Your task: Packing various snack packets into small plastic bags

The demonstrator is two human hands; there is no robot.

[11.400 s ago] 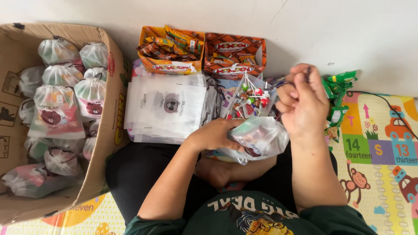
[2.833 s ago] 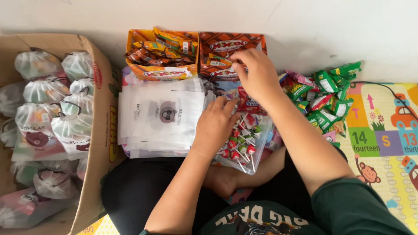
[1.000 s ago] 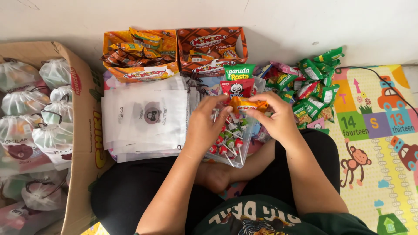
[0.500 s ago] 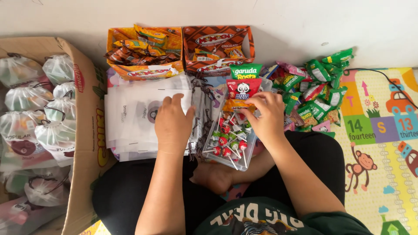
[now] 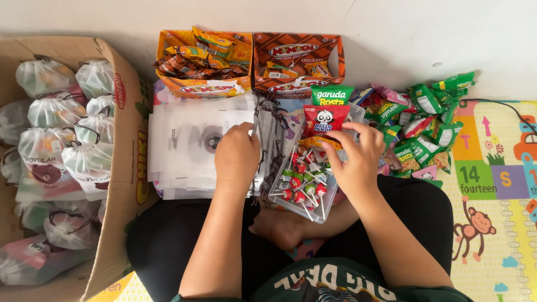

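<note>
My left hand [image 5: 238, 159] rests on a stack of flat white drawstring bags [image 5: 184, 137], its fingers curled on the top bag near the stack's right edge. My right hand [image 5: 357, 162] hovers over a clear tray of lollipops [image 5: 299, 187]. Its fingertips pinch a fan of snack packets: an orange one [image 5: 318, 143], a red one [image 5: 325, 119] and a green one [image 5: 331, 95]. The packets lie over the tray's far end.
At the left, a cardboard box [image 5: 120, 168] holds several filled drawstring bags [image 5: 56, 112]. An orange snack box [image 5: 204, 61] and a brown one [image 5: 299, 59] stand against the wall. Green packets [image 5: 425, 123] are piled at the right on a colourful play mat [image 5: 492, 184].
Earlier both hands held the fanned packets. The left hand let go and moved to the white bag stack, where its fingers have now curled. The right hand keeps the packets over the tray.
</note>
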